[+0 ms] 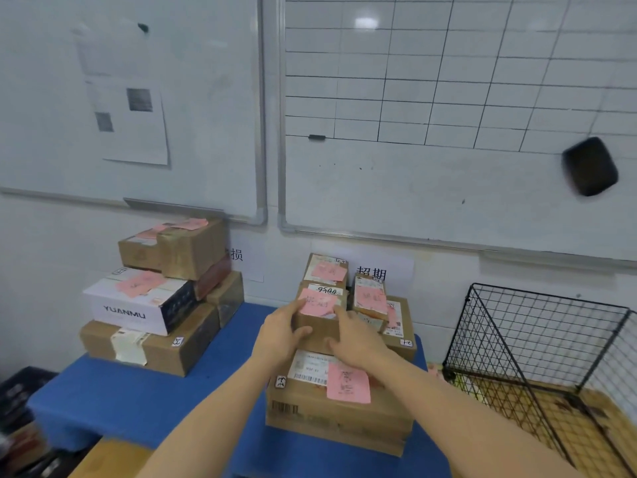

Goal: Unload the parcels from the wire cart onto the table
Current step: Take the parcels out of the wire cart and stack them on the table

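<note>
A small cardboard parcel [320,317] with a pink note sits on top of a large flat parcel [337,405] on the blue table [144,398]. My left hand [281,334] grips its left side, thumb on the front face and fingers on top. My right hand [356,341] holds its right side, fingers reaching over the top edge. More pink-noted parcels [370,298] are stacked right behind it against the wall. The black wire cart [544,343] stands to the right, and no parcel shows in the part I can see.
A second stack of boxes, with a white YUANMU box [138,305] in it, stands at the table's back left. Whiteboards [448,132] cover the wall behind. A dark crate [20,391] sits low at the left. Bare blue tabletop lies between the two stacks.
</note>
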Tool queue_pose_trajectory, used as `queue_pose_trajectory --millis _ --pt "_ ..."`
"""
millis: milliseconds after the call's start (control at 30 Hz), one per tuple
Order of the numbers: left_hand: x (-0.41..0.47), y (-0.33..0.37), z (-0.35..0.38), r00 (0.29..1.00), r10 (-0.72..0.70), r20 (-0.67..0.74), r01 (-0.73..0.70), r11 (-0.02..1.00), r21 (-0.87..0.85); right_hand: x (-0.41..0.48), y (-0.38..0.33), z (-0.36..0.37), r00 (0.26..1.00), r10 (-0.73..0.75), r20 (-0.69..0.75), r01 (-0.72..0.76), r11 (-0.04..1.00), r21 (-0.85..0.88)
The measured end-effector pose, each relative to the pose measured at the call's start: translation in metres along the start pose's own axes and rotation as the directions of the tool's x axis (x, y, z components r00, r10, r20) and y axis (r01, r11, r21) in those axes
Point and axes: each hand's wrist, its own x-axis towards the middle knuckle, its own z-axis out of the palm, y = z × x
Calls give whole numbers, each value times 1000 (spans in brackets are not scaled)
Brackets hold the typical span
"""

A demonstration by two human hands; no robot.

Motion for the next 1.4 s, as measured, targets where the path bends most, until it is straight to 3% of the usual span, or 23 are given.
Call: queue_pose_trajectory --millis 100,233,400,533,667,833,1000,1100,1233,1333,1400 --pt "1 -2 -4 998 35 53 -43 988 149 -1 6 -3 999 5 -39 -5 1000 0" --pt "4 4 -17 988 106 114 -149 861 487 -6 21 -13 994 -14 -108 6 997 -76" --pt "2 34 -21 977 150 149 -209 801 562 -20 40 -30 996 -6 -92 -9 986 -166" --pt "-2 74 -6 960 202 194 -275 802 529 -41 66 -46 995 -16 -103 -8 974 -225" --pt "-5 131 32 915 349 201 -402 818 412 -80 117 -77 990 13 -140 -49 964 -260" --pt "-23 219 117 858 453 243 -508 820 263 -151 226 -116 968 201 -149 -229 952 -202" --pt "-53 297 229 799 485 356 -563 811 158 -227 350 -128 906 421 -41 -419 883 -209" --pt "-75 326 296 732 424 533 -597 776 202 -257 406 -122 869 489 72 -459 853 -251" --pt "-97 340 369 597 214 773 -597 763 250 -274 452 -100 822 510 253 -394 830 -396" --pt "-110 336 405 490 76 868 -588 764 265 -271 462 -77 826 443 349 -278 858 -431" --pt "-116 330 423 448 -20 894 -553 780 294 -269 465 -62 786 437 437 -242 868 -434"
